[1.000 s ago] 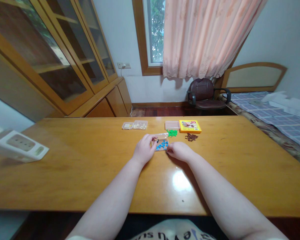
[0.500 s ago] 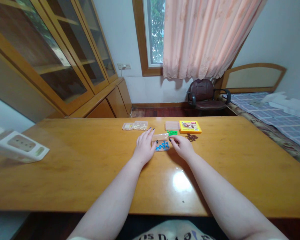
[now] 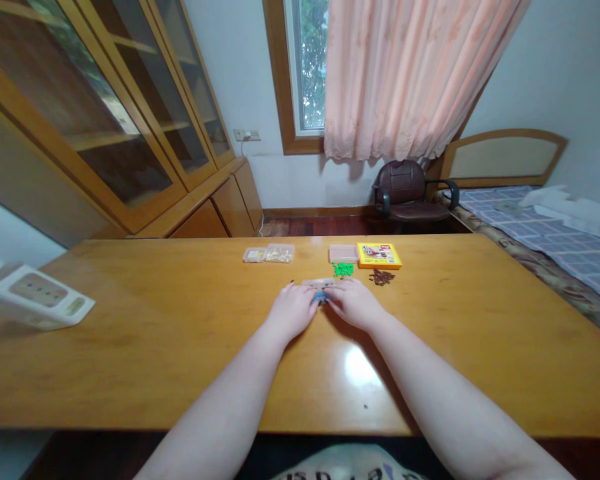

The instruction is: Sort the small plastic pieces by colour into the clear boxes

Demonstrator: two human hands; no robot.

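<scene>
Both hands meet over a small clear plastic box (image 3: pixel 320 283) of blue pieces (image 3: pixel 321 296) at the middle of the table. My left hand (image 3: pixel 294 310) has its fingers closed on the box's left side, and my right hand (image 3: pixel 353 303) has its fingers closed on the right side. The hands cover most of the box, so whether its lid is fully down cannot be made out. Green pieces (image 3: pixel 343 269) lie just behind my right hand, with brown pieces (image 3: pixel 382 277) to their right.
Behind the hands on the table (image 3: pixel 180 333) are an open clear box (image 3: pixel 279 253) with pale pieces, a clear container (image 3: pixel 343 253) and a yellow box (image 3: pixel 379 255). A white and clear container (image 3: pixel 45 297) stands at the far left. A chair (image 3: pixel 403 190) is beyond the table.
The raised lid has come down over the blue pieces. My left hand has moved down and closed in on the box, and my right hand has moved left onto it.
</scene>
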